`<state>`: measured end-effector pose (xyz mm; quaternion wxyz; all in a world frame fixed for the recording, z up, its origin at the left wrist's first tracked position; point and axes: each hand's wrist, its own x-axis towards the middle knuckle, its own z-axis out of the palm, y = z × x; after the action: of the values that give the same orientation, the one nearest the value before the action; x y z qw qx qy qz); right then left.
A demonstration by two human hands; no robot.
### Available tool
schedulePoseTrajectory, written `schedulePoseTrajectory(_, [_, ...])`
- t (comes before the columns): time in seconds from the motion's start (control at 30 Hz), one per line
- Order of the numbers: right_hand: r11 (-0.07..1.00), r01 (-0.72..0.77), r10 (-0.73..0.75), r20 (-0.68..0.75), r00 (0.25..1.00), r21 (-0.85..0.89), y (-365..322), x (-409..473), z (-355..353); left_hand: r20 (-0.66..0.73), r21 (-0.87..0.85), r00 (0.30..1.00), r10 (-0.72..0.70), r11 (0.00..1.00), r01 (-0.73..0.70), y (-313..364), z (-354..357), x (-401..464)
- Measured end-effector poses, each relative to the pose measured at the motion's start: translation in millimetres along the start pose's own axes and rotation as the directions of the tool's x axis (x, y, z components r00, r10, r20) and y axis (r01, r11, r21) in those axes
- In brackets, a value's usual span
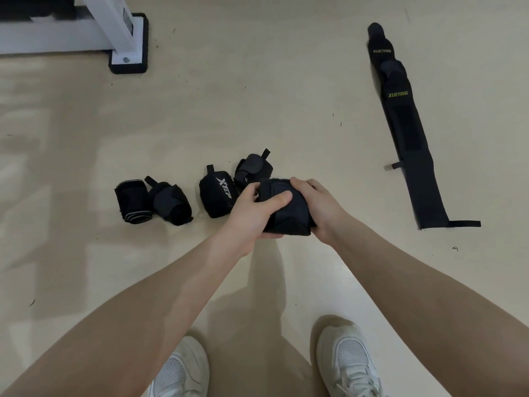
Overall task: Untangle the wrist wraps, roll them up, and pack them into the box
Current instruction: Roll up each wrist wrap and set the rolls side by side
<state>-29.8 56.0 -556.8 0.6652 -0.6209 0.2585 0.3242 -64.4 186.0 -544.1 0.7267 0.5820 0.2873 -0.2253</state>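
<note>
Above the pale floor (pixel 286 110), both hands are holding one rolled black wrap (pixel 289 209) between them. The left hand (pixel 254 213) is gripping the roll from its left side, thumb lying across the top and fingers curling underneath. The right hand (pixel 317 207) is cupping the roll's right side, fingers curling round the far edge. The roll is sitting clear of the floor.

Four more rolled wraps are lying in a row on the floor, left of the hands: a grey-edged roll (pixel 132 201) touching a plain black roll (pixel 171 203), then a roll with a white logo (pixel 218 196), and a roll with a loose tab (pixel 253 167) just behind the held one.

Well apart to the right, flat wraps with yellow lettering (pixel 406 124) are lying stretched out, overlapping.

White frame foot (pixel 127 38) standing at upper left. White shoes (pixel 347 359) showing at bottom edge.
</note>
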Motion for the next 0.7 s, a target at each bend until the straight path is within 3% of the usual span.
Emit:
schedulePoseTrajectory(0.17, [0.972,-0.103,0.05,0.245,0.968,0.21,6,-6,-26,0.079,0.023,0.991,-0.104,0.994,0.102,2,-1,10])
schedulePoseTrajectory(0.3, [0.904,-0.071,-0.021,0.21,0.977,0.421,13,-2,-40,0.065,-0.241,0.971,-0.231,0.941,0.24,2,8,21])
schedulePoseTrajectory(0.4, [0.956,0.052,-0.146,0.317,0.937,0.288,18,2,-47,0.13,-0.319,0.936,-0.328,0.88,0.353,5,12,29])
schedulePoseTrajectory(0.6, [0.977,0.175,-0.213,0.457,0.864,0.125,12,19,-70,0.395,-0.185,0.761,-0.515,0.767,0.615,0,22,35])
schedulePoseTrajectory(0.7, [0.971,0.217,-0.236,0.489,0.839,0.098,9,25,-73,0.473,-0.065,0.673,-0.569,0.739,0.67,-4,28,46])
